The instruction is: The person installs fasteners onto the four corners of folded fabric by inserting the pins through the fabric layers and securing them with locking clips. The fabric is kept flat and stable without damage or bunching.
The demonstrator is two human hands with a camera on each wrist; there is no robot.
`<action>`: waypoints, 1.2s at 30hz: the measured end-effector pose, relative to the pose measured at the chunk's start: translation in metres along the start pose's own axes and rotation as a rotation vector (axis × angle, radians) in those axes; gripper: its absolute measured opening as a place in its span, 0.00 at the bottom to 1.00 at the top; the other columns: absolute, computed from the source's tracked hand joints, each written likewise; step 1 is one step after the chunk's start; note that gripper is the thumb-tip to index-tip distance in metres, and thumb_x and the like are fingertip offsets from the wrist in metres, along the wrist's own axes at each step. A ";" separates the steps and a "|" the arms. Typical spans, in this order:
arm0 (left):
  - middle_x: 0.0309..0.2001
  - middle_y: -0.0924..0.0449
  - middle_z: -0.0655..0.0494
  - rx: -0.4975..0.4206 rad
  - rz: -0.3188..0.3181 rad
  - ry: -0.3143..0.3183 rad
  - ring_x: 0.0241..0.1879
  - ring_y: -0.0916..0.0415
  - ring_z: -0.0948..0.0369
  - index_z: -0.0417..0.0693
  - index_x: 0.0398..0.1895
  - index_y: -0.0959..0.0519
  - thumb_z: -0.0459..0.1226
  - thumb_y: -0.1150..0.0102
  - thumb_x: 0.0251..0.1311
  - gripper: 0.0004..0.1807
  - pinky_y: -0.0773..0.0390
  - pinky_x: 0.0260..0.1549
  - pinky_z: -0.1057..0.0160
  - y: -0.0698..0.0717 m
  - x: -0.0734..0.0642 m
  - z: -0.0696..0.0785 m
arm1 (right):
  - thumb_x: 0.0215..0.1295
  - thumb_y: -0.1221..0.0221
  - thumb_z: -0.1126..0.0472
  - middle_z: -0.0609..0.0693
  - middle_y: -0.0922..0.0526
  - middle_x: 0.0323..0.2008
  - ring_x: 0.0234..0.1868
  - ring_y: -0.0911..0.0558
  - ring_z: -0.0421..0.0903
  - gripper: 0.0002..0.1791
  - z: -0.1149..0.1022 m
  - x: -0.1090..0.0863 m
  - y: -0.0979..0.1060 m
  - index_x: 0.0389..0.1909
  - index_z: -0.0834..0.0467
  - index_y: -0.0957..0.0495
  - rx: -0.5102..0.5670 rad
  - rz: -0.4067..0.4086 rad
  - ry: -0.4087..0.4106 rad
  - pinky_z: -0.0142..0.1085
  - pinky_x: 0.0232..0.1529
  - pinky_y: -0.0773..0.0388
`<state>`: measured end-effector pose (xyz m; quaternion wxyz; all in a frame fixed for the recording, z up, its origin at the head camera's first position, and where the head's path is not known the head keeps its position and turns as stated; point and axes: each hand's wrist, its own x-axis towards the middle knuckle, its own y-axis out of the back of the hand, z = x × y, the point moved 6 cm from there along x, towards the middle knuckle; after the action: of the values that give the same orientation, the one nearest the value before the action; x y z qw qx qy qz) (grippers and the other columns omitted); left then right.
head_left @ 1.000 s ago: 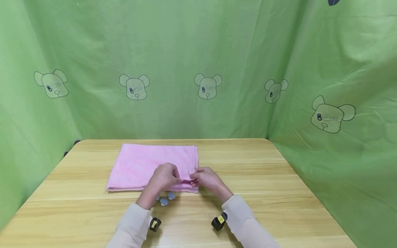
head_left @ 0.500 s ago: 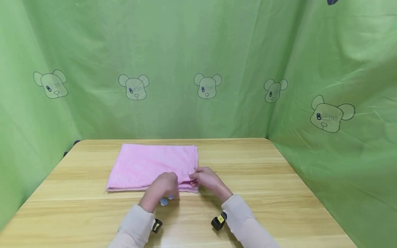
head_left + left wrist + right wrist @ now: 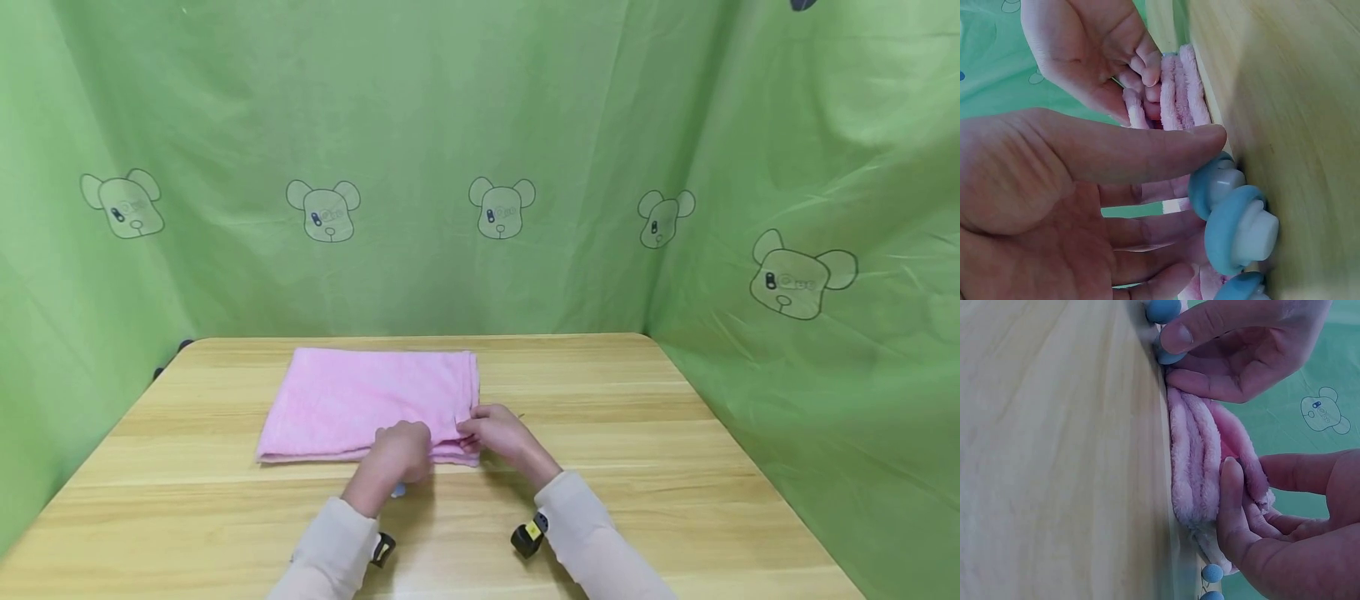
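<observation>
On the bench, left of centre, lies one pink cloth, folded flat in stacked layers. Plush pile, so judging: light, soft, limp, not slippery, nothing to break. Best hold is a thumb-and-finger pinch on one layer's edge near a corner; grab deeper and the other layers likely come too. Right hand is pinching the top layer at the near right corner, edge lifted off the layers below. Left hand is at the cloth's near edge, thumb and index looking closed on one blue-and-white piece; its other fingers reach behind. Pieces: small, rounded blue cap, white stem, probably light and hard; pinch by the cap. Count: one cloth, two hands, three pieces by the left hand, plus two blue balls near the right hand, bodies mostly hidden, so can't tell if same type.
</observation>
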<state>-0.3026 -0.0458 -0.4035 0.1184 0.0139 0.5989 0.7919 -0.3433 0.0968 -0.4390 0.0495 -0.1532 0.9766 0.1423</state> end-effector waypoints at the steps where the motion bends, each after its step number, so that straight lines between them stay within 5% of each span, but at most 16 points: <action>1: 0.26 0.19 0.52 0.000 0.000 0.000 0.33 0.22 0.53 0.48 0.17 0.26 0.25 0.32 0.38 0.12 0.24 0.45 0.48 0.000 0.000 0.000 | 0.67 0.43 0.68 0.52 0.18 0.29 0.29 0.20 0.41 0.08 0.000 0.000 0.000 0.39 0.72 0.22 -0.001 0.001 0.001 0.32 0.36 0.18; 6: 0.24 0.21 0.52 -0.014 0.002 -0.011 0.28 0.23 0.54 0.47 0.16 0.26 0.25 0.33 0.38 0.12 0.21 0.42 0.50 0.002 0.000 -0.001 | 0.67 0.43 0.68 0.52 0.18 0.29 0.29 0.20 0.41 0.08 0.001 0.001 0.001 0.38 0.71 0.22 -0.009 0.002 0.003 0.32 0.36 0.18; 12: 0.21 0.23 0.54 -0.211 0.083 -0.074 0.24 0.26 0.56 0.46 0.18 0.23 0.25 0.32 0.41 0.10 0.22 0.28 0.58 0.013 0.003 -0.002 | 0.67 0.43 0.67 0.52 0.18 0.29 0.29 0.20 0.42 0.07 0.002 0.002 0.001 0.37 0.70 0.22 -0.014 0.005 0.001 0.32 0.36 0.18; 17: 0.30 0.16 0.51 -0.394 0.210 -0.148 0.32 0.21 0.55 0.40 0.32 0.17 0.31 0.26 0.49 0.09 0.19 0.38 0.55 0.022 0.010 -0.002 | 0.67 0.43 0.68 0.53 0.18 0.29 0.29 0.20 0.41 0.07 0.002 0.001 0.001 0.37 0.70 0.22 -0.005 -0.003 0.004 0.32 0.36 0.18; 25: 0.38 0.11 0.47 -0.643 0.380 -0.131 0.39 0.13 0.53 0.40 0.42 0.15 0.36 0.31 0.60 0.10 0.16 0.42 0.52 0.021 0.019 -0.009 | 0.68 0.42 0.67 0.55 0.16 0.30 0.29 0.20 0.42 0.09 0.001 0.000 0.000 0.38 0.72 0.22 -0.029 0.013 0.017 0.35 0.37 0.16; 36: 0.44 0.11 0.47 -0.815 0.375 -0.157 0.47 0.13 0.50 0.42 0.46 0.13 0.35 0.34 0.62 0.11 0.21 0.57 0.46 0.009 0.026 -0.010 | 0.69 0.44 0.66 0.54 0.16 0.30 0.29 0.20 0.41 0.11 0.001 0.001 0.000 0.39 0.73 0.21 -0.020 0.011 0.039 0.33 0.36 0.17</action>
<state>-0.3309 -0.0519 -0.4006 0.0139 0.1343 0.2150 0.9672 -0.3443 0.0968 -0.4399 0.0283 -0.1512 0.9768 0.1491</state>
